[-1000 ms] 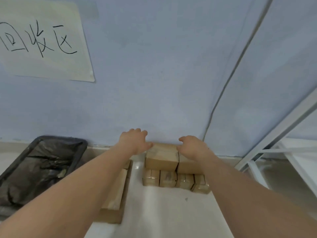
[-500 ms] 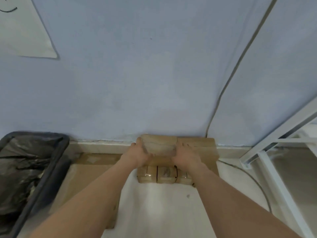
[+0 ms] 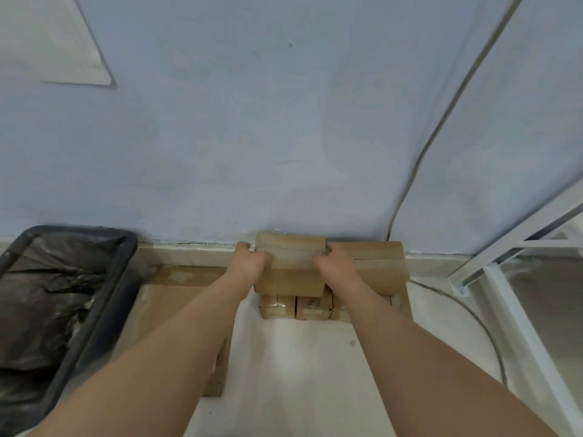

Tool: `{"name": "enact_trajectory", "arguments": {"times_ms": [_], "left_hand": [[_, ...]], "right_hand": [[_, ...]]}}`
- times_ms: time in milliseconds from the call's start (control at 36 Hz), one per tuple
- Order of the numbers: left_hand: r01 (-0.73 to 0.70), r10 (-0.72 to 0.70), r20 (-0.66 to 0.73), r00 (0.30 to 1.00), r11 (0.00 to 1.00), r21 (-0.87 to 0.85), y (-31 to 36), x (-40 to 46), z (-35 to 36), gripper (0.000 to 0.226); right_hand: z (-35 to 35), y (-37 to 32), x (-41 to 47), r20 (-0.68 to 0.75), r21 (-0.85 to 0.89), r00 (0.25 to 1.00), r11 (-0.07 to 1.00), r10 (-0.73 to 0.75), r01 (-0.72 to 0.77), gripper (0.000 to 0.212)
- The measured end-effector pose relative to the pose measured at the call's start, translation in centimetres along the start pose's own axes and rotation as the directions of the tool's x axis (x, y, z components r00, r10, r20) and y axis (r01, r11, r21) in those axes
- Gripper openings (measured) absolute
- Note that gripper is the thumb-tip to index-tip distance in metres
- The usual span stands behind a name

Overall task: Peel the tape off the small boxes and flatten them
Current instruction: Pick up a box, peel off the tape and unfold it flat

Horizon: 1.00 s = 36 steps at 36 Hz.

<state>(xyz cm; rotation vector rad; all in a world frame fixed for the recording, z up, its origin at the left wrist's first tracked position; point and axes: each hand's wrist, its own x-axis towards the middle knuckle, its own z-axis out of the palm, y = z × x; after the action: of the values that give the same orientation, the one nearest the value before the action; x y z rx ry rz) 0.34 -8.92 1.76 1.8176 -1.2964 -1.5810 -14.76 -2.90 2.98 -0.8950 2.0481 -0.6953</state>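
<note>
A brown cardboard box (image 3: 290, 260) sits at the top left of a stack against the blue wall, a taped seam running across its top. My left hand (image 3: 250, 259) grips its left end and my right hand (image 3: 335, 261) grips its right end, thumbs on the top face. A second box of the same size (image 3: 378, 266) stands beside it on the right. Several smaller taped boxes (image 3: 310, 307) line up on the floor under them.
A black bin with a dark liner (image 3: 66, 307) stands at the left. Flattened cardboard (image 3: 176, 298) lies on the floor between bin and stack. A white metal frame (image 3: 504, 279) rises at the right, and a cable (image 3: 448, 291) runs down the wall onto the floor.
My hands went from resting on top of the stack to gripping both ends of the upper left box. The view has moved closer and tilted down.
</note>
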Motion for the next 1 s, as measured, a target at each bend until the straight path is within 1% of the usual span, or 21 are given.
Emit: {"name": "enact_trajectory", "arguments": {"times_ms": [28, 83, 167, 222, 278, 306, 333, 389, 417, 472, 528, 583, 639, 694, 722, 778, 833, 889, 917, 1000], "left_hand": [[0.001, -0.001, -0.026, 1.000, 1.000, -0.031, 0.2, -0.3, -0.6, 0.056], [-0.003, -0.007, -0.080, 0.997, 0.992, -0.129, 0.8, -1.3, -1.7, 0.044], [-0.027, -0.011, -0.123, 0.992, 0.952, -0.306, 2.0, -3.3, -3.4, 0.005], [-0.034, -0.015, -0.125, 0.992, 0.923, -0.382, 2.7, -5.1, -4.2, 0.006], [-0.078, 0.026, -0.128, 0.991, 0.907, -0.415, 3.7, -7.7, -4.9, 0.002], [-0.108, 0.058, -0.129, 0.990, 0.897, -0.428, 4.3, -9.2, -5.1, 0.001], [-0.150, 0.099, -0.136, 0.986, 0.886, -0.440, 4.9, -10.7, -5.4, 0.004], [-0.257, 0.205, -0.164, 0.965, 0.866, -0.429, 6.2, -13.7, -5.8, 0.010], [-0.314, 0.266, -0.170, 0.949, 0.853, -0.417, 6.9, -15.2, -5.9, 0.012], [-0.407, 0.377, -0.156, 0.913, 0.808, -0.426, 8.2, -18.2, -6.0, 0.016], [-0.498, 0.498, -0.115, 0.860, 0.769, -0.400, 9.3, -20.9, -6.3, 0.019], [-0.600, 0.626, -0.045, 0.778, 0.721, -0.348, 9.9, -23.2, -6.8, 0.023], [-0.693, 0.714, 0.033, 0.699, 0.688, -0.214, 9.8, -24.6, -7.3, 0.034], [-0.750, 0.746, 0.120, 0.655, 0.661, -0.012, 9.6, -25.5, -8.0, 0.047], [-0.775, 0.761, 0.155, 0.630, 0.629, 0.057, 9.5, -25.8, -8.3, 0.053], [-0.824, 0.798, 0.206, 0.566, 0.557, 0.106, 9.5, -26.7, -8.5, 0.064], [-0.871, 0.848, 0.196, 0.492, 0.479, 0.109, 9.6, -27.5, -8.8, 0.077], [-0.899, 0.889, 0.155, 0.431, 0.409, 0.156, 9.8, -27.5, -9.1, 0.086], [-0.903, 0.898, 0.146, 0.416, 0.389, 0.183, 9.9, -27.6, -9.2, 0.089], [-0.896, 0.900, 0.136, 0.413, 0.376, 0.237, 10.3, -27.3, -9.5, 0.095]], "right_hand": [[-0.2, -0.4, -0.6, 0.001, 0.078, 1.000, 0.997, 0.010, -0.010, 0.014], [-0.8, -1.1, -1.7, -0.002, 0.219, 0.999, 0.975, 0.039, -0.038, 0.013], [-1.4, -2.4, -4.1, 0.009, 0.386, 0.997, 0.919, 0.082, -0.079, 0.017], [-1.7, -3.1, -5.5, 0.003, 0.471, 0.997, 0.880, 0.075, -0.067, 0.022], [-2.2, -3.8, -6.9, -0.025, 0.531, 0.998, 0.847, 0.055, -0.034, 0.014], [-2.4, -4.1, -7.6, -0.030, 0.556, 0.998, 0.831, 0.051, -0.026, 0.013], [-2.7, -4.4, -8.3, -0.024, 0.587, 0.998, 0.809, 0.051, -0.027, 0.022], [-3.4, -5.5, -10.4, 0.008, 0.644, 0.998, 0.763, 0.055, -0.047, 0.051], [-3.9, -6.1, -11.5, 0.015, 0.665, 0.999, 0.746, 0.048, -0.046, 0.058], [-5.0, -7.2, -13.4, -0.003, 0.691, 1.000, 0.722, 0.026, -0.017, 0.057], [-6.4, -7.8, -15.3, -0.055, 0.707, 0.998, 0.706, 0.016, 0.027, 0.051], [-8.1, -8.2, -17.1, -0.098, 0.736, 0.995, 0.673, 0.004, 0.070, 0.044], [-9.5, -8.0, -18.5, -0.106, 0.746, 0.994, 0.660, -0.006, 0.083, 0.040], [-10.9, -7.8, -19.7, -0.106, 0.731, 0.994, 0.677, -0.012, 0.086, 0.040], [-11.4, -7.6, -20.1, -0.085, 0.723, 0.996, 0.688, -0.009, 0.068, 0.040], [-12.4, -7.3, -20.9, -0.010, 0.701, 1.000, 0.713, -0.017, 0.019, 0.039], [-13.2, -7.1, -21.6, 0.058, 0.692, 0.998, 0.722, -0.036, -0.014, 0.044], [-13.7, -7.1, -22.1, 0.121, 0.705, 0.992, 0.707, -0.042, -0.056, 0.050], [-13.8, -7.1, -22.2, 0.156, 0.713, 0.987, 0.696, -0.043, -0.083, 0.052], [-13.6, -7.5, -22.4, 0.225, 0.722, 0.973, 0.679, -0.053, -0.130, 0.050]]}}
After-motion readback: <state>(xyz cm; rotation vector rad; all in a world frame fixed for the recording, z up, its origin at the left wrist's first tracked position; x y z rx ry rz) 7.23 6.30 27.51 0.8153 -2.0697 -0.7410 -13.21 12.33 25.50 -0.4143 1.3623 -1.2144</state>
